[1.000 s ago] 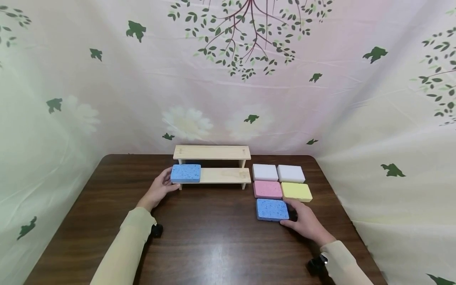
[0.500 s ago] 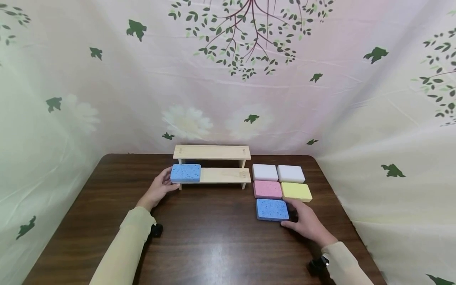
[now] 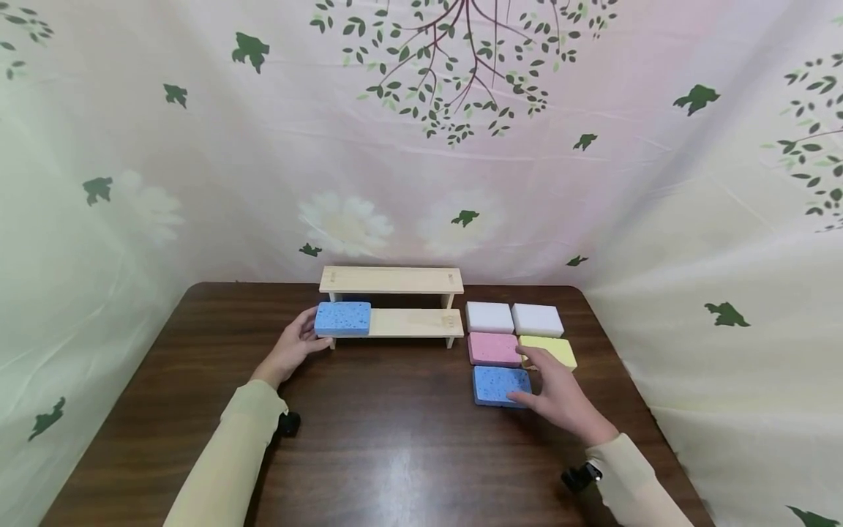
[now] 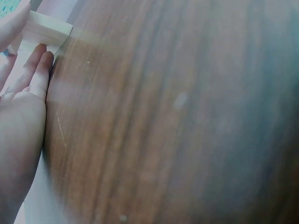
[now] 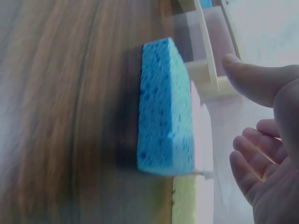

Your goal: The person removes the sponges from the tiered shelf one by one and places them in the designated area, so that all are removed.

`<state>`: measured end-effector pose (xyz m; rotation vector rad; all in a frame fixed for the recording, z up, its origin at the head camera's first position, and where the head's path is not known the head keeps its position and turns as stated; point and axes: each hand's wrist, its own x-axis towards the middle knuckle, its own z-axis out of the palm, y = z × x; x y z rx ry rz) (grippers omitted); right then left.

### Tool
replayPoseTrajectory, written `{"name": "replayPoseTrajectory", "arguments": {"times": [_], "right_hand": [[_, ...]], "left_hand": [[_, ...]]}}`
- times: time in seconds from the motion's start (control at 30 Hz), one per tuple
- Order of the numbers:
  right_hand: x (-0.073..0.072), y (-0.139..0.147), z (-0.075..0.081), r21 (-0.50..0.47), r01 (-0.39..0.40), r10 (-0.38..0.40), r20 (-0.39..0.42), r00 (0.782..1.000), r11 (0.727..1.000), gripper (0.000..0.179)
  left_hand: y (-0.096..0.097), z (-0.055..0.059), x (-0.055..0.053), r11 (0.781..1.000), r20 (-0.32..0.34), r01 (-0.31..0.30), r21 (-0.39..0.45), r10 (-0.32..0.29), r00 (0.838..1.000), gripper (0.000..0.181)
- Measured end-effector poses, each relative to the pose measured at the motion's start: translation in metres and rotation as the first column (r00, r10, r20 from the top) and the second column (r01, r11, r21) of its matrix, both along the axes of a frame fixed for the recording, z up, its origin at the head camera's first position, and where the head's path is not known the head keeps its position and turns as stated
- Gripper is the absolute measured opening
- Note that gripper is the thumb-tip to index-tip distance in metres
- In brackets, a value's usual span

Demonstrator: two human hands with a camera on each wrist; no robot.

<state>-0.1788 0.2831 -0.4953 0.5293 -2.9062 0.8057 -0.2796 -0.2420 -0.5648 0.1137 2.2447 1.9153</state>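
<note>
A wooden two-step stand (image 3: 415,322) is at the back of the table, with a blue sponge (image 3: 343,318) on the left end of its lower step. My left hand (image 3: 287,350) holds that sponge's left end, thumb along the front; its other fingertips are largely hidden in the head view. A second blue sponge (image 5: 161,109) lies on the table at the right. Over its right edge hovers my right hand (image 3: 556,391), thumb and fingers spread, holding nothing. Its fingertips overlap the yellow sponge (image 3: 553,350) and the edge of the pink sponge (image 3: 492,349) in the head view.
Two white sponges (image 3: 489,317) sit side by side behind the pink and yellow ones. The stand's upper step (image 3: 391,279) stands close to a patterned cloth backdrop (image 3: 408,183). Brown wood-grain tabletop (image 3: 388,424) stretches between the arms.
My right hand has come away from the right end of the blue sponge on the table, rising and shifting up and left over it. My left hand stays where it was.
</note>
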Motion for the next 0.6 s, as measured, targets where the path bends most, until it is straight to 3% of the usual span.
{"name": "replayPoseTrajectory", "arguments": {"times": [0.33,0.6], "right_hand": [[-0.019,-0.032,0.008,-0.067,-0.073,0.074,0.013,0.997,0.995,0.084],[-0.035,-0.067,0.010,-0.119,-0.181,0.176,-0.055,0.983,0.976,0.076]], "left_hand": [[-0.002,-0.003,0.001,1.000,-0.005,-0.006,-0.003,0.006,1.000,0.091],[0.001,0.000,0.000,1.000,0.005,-0.008,0.017,0.008,1.000,0.091]]}}
